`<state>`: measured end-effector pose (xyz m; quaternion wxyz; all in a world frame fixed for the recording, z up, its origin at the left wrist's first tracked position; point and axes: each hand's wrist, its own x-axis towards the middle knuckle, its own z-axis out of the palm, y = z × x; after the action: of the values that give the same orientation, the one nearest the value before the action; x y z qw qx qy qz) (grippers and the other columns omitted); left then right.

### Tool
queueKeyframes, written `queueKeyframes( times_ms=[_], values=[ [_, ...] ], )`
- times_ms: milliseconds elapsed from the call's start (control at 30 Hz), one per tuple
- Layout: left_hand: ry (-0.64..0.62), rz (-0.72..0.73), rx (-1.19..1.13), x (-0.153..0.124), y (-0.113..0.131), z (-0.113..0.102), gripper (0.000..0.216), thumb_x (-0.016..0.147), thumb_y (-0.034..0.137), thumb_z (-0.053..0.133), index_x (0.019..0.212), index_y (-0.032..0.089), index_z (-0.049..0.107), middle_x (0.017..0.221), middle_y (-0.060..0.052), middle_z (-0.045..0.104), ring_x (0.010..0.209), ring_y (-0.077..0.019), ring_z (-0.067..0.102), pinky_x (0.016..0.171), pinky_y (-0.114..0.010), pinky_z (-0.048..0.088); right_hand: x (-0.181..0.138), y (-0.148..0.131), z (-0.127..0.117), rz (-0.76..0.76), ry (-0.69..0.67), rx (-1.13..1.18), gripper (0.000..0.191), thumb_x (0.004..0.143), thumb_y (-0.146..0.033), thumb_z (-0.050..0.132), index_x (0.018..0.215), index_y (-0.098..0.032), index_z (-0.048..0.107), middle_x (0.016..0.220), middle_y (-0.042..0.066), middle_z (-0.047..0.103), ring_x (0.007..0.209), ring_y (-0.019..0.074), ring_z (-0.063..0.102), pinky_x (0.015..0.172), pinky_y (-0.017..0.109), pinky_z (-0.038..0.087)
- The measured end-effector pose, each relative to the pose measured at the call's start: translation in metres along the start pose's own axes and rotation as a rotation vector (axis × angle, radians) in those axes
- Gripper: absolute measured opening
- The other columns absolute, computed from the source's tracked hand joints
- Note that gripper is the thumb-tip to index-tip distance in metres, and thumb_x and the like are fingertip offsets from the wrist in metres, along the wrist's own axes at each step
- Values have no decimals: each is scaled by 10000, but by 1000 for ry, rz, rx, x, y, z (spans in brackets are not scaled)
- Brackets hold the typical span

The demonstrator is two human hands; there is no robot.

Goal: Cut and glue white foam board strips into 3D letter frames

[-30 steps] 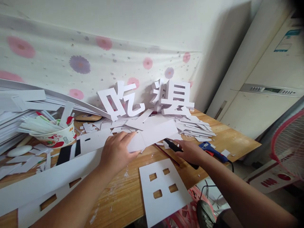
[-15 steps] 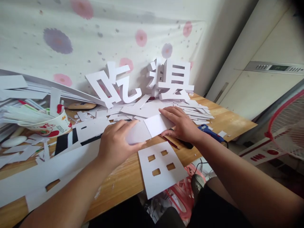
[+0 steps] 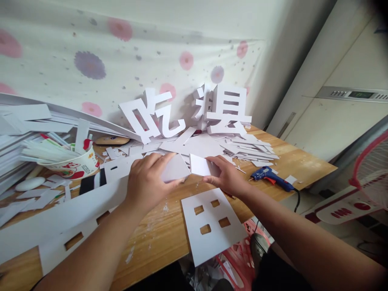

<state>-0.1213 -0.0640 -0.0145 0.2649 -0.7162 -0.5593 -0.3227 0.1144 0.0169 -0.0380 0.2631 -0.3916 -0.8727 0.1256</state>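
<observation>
My left hand (image 3: 147,182) grips the left half of a scored white board piece (image 3: 177,168) lying on the wooden table (image 3: 163,234), thumb underneath its front edge. My right hand (image 3: 226,176) holds the right flap (image 3: 198,165) of the same piece, fingers curled over it, bending it up at the crease. A white sheet with several rectangular cut-outs (image 3: 212,226) lies just in front of both hands at the table's edge. Two large white cut-out characters (image 3: 151,117) (image 3: 226,111) lean against the flowered cloth behind.
A blue glue gun (image 3: 269,177) lies to the right of my right hand, cord running off the table. White offcuts (image 3: 251,151) litter the back. A printed paper bowl (image 3: 71,166) with strips and stacked boards sits at left. A pink fan (image 3: 368,178) stands at right.
My right hand left the black tool on the table, came over to the white piece and folded its right flap up and inward. My left hand stayed on the left half.
</observation>
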Motion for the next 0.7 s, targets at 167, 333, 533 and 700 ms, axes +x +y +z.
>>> queueKeyframes(
  times_ms=[167, 333, 533, 700],
  values=[
    [-68, -25, 86, -3, -7, 11, 520, 739, 452, 686, 1186, 204, 593, 941, -70, 651, 848, -262, 623, 794, -384, 454, -3, -1, 2, 16, -106, -261, 579, 742, -537, 697, 1151, -137, 613, 1035, 153, 613, 986, 331, 551, 864, 459, 406],
    [-156, -73, 57, -7, -4, 20, 571, 703, 458, 722, 1203, 218, 583, 940, -68, 655, 853, -269, 625, 785, -382, 478, -7, -8, 16, -81, -221, -216, 611, 698, -503, 746, 1202, -188, 606, 1100, 126, 623, 1002, 300, 570, 888, 427, 422],
    [-246, -79, -3, -8, 6, 20, 648, 666, 408, 773, 1238, 181, 568, 987, -78, 645, 896, -272, 630, 789, -375, 501, 4, -9, 12, 39, -90, -84, 629, 813, -459, 653, 1336, -151, 486, 1281, 183, 559, 1188, 364, 476, 1011, 579, 307],
    [-298, 46, -37, -15, 22, 23, 651, 712, 422, 741, 1277, 181, 527, 980, -79, 644, 904, -267, 620, 799, -380, 488, 11, -20, 9, 169, -166, 607, 405, 888, -400, 537, 1203, -147, 562, 879, 66, 688, 760, 163, 630, 675, 300, 508]
  ],
)
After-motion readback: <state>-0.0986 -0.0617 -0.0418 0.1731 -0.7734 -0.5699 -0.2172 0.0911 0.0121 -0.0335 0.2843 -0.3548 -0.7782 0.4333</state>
